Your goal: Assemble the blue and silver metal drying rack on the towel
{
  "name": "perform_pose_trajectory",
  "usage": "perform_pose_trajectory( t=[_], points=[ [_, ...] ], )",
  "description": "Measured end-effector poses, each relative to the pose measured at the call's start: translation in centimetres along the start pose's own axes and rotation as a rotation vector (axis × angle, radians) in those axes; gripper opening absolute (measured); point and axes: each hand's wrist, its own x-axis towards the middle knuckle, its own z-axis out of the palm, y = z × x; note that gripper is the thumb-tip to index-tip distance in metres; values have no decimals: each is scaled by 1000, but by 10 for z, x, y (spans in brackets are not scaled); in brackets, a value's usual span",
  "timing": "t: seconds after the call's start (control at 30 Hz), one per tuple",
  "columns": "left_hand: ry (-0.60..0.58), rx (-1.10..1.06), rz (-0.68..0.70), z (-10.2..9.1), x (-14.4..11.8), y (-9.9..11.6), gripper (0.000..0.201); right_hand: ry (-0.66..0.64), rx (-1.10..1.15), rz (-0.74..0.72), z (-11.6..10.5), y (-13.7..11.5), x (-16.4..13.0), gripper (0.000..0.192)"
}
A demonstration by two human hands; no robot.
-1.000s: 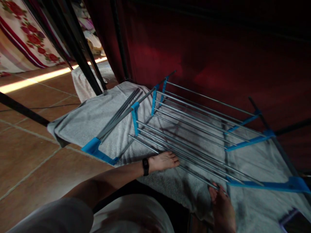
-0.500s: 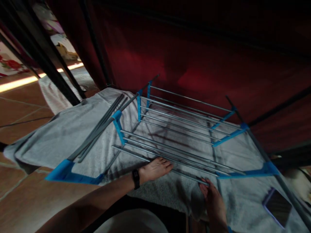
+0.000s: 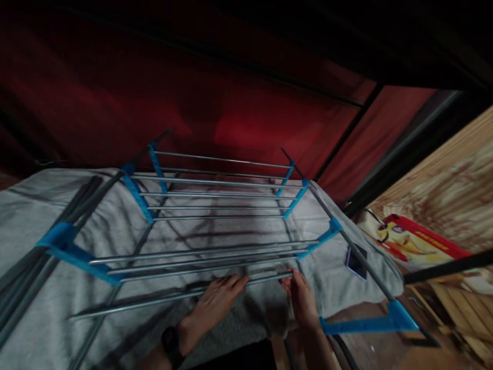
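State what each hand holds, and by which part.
Right hand pinches the free end of the nearest loose metal rod. Left hand rests flat on that rod, no closed grip.

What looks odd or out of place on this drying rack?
The nearest rod of the rack looks loose: its left end hangs free, slanting away from the blue bracket. Both hands, left and right, rest at it. A phone lies on the towel.

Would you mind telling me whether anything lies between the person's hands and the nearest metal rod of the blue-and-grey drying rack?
Nothing visible does. The left hand lies flat on the grey towel with its fingertips at the nearest metal rod of the drying rack; the right hand touches that rod's right end.
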Motion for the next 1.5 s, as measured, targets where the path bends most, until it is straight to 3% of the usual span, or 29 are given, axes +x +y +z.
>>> perform_pose_trajectory(
  t=[0.13,0.27,0.37,0.6,0.7,0.93,1.17,1.33,1.5],
  points=[
    [-18,27,10,-14,5,2,78,87,24,13,11,-19,-6,45],
    [-58,26,12,-41,20,7,78,75,76,-17,20,-38,-10,47],
    [-32,19,16,-49,25,8,72,43,91,-36,25,-48,-14,46],
    [223,74,68,-55,24,11,51,102,66,-119,22,-54,-17,42],
    [276,77,69,-64,26,15,43,177,17,-214,18,-60,-10,43],
    [328,215,7,-94,40,31,37,364,-283,-601,9,-93,9,37],
    [218,235,-28,-123,62,39,44,415,-479,-763,7,-108,26,49],
    [108,256,-75,-140,81,47,54,410,-484,-757,13,-113,42,54],
    [75,268,-67,-151,99,52,56,351,-447,-763,19,-119,58,55]
  ],
)
